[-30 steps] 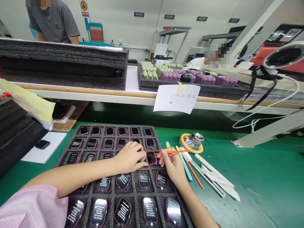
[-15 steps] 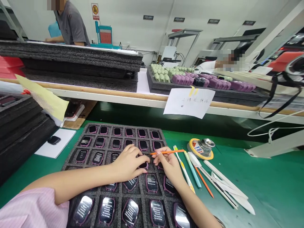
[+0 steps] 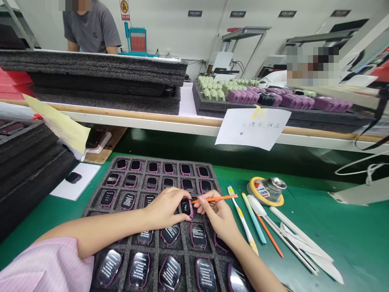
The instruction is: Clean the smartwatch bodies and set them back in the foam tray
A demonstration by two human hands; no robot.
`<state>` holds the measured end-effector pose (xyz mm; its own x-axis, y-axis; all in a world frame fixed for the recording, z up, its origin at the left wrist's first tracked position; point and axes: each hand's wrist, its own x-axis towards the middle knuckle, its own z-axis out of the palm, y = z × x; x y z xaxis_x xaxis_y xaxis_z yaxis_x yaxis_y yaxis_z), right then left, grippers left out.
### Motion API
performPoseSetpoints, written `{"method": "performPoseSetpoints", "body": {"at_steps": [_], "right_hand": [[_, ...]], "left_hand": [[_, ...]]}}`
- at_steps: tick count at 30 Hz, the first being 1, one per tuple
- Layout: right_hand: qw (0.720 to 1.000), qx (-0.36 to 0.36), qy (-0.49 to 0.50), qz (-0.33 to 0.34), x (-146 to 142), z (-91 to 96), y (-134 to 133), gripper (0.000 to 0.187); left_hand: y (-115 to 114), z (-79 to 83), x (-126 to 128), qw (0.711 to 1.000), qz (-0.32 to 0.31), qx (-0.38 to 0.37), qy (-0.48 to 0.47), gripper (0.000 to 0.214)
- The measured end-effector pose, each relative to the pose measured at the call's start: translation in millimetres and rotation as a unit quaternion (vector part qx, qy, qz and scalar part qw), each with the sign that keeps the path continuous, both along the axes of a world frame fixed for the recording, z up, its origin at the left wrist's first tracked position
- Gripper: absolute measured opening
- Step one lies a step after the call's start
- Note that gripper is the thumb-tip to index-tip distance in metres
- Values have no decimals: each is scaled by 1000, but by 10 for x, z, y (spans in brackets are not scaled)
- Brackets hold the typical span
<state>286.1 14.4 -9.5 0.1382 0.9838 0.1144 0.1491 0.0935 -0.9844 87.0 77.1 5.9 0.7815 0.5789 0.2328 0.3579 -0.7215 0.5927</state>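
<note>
A purple-framed smartwatch body point(image 3: 186, 207) with a lit screen is gripped at its edges by the thumb and fingers of my left hand point(image 3: 167, 207). Pinched in my right hand point(image 3: 215, 209) is a thin orange stick point(image 3: 223, 198); its pointed left end meets the right side of the watch. Both hands are over a dark foam tray point(image 3: 157, 253) with rows of purple watch bodies in its compartments. Several nearer watches, such as one watch point(image 3: 198, 235) below my hands, show white text. Those in the back rows have dark screens.
Right of the tray lie a toothbrush point(image 3: 243, 219), a light-blue stick point(image 3: 255, 219), another orange stick point(image 3: 270, 237) and white strips. A glass bottle point(image 3: 276, 187) sits in a yellow tape roll point(image 3: 253, 190). Foam stacks point(image 3: 33, 162) stand left. A shelf point(image 3: 152, 122) spans the back; a person point(image 3: 91, 28) is beyond.
My left hand has raised and tilted the watch, so its lit screen now shows. The orange stick's tip has come to the watch's side. The view has shifted slightly.
</note>
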Motion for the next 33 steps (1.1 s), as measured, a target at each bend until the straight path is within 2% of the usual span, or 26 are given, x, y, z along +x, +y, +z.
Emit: {"method": "performPoseSetpoints", "body": {"at_steps": [11,15,18,22,25,30,33], "right_hand": [[999,12,-37,10,-11,26,-13,40],[999,15,-43,11,-10,22,-17,41],[999,16,-45,6,-7,16,-26,41],[999,16,-38,-5,-6,64,-16,42],[1000,15,-19,-11,-41,169,28,44],[999,5,18,34,-276,339,118,46],[998,-2,38,55,-473,304,163,45]], "left_hand": [[-10,10,5,1000,7,2,12,46],[-1,49,4,999,12,36,33,48],[10,120,-34,994,20,79,68,41],[25,211,-176,985,-14,127,116,32],[29,253,-342,980,-41,142,130,29],[27,245,-572,985,-31,127,115,31],[58,197,-623,990,-27,106,89,27]]}}
